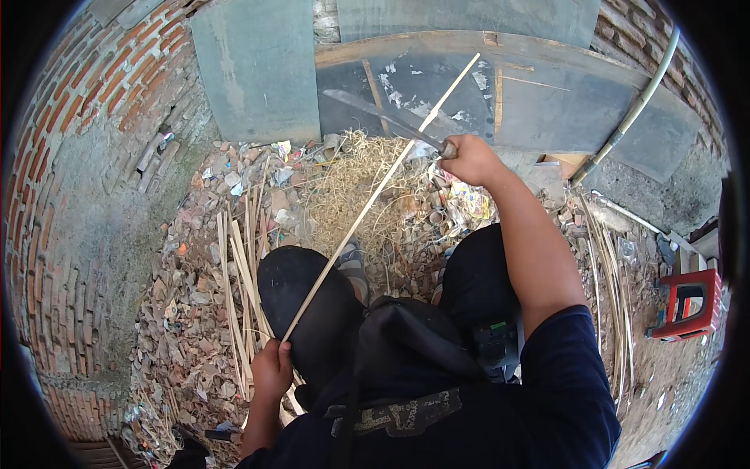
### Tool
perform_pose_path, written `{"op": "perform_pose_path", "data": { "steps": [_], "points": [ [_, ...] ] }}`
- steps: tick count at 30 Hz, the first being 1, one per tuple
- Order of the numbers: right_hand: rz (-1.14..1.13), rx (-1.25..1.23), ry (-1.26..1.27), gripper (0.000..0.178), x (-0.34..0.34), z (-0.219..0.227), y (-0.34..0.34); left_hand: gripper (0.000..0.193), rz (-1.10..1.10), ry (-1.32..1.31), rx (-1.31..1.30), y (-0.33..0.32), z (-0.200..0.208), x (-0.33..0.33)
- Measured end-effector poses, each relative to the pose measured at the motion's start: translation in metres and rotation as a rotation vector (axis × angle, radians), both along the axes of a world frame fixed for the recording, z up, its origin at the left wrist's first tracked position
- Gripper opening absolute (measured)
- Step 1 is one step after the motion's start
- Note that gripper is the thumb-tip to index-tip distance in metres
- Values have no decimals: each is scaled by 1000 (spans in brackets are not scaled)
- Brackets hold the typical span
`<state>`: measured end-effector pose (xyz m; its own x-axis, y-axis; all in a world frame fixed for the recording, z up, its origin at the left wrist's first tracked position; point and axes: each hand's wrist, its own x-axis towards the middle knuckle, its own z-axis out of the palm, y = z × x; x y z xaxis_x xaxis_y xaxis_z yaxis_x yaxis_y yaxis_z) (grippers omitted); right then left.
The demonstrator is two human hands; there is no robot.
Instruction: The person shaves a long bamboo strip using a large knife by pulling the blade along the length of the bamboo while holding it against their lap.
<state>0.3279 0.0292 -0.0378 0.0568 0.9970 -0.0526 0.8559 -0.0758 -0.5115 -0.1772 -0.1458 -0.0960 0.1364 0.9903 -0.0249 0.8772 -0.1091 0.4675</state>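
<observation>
My left hand (271, 369) is closed around the lower end of a long, pale bamboo strip (367, 206), beside my left knee. The strip slants up and to the right, past my thigh, its far end in front of the dark boards. In my right hand (475, 162) is the wooden handle of a machete (366, 108), gripped with the fingers wrapped around it. Its long grey blade points left and crosses the strip near a thicker, node-like spot. Whether the edge touches the strip I cannot tell.
Curly shavings (348, 184) heap on the rubble ahead of my feet. Bamboo strips (241, 273) lie at my left, and more strips (617, 305) at my right. A red plastic stool (698, 306) stands far right. A brick wall (58, 258) rises left; boards (562, 105) lean ahead.
</observation>
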Motion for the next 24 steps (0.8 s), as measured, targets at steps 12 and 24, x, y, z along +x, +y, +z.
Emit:
{"op": "perform_pose_path", "data": {
  "steps": [12,24],
  "points": [
    [184,-28,-154,25,-30,3,-2,43,-29,24,-34,4,3,1],
    [164,-24,-325,27,-52,19,-9,36,91,246,158,-8,-11,10]
  ]
}}
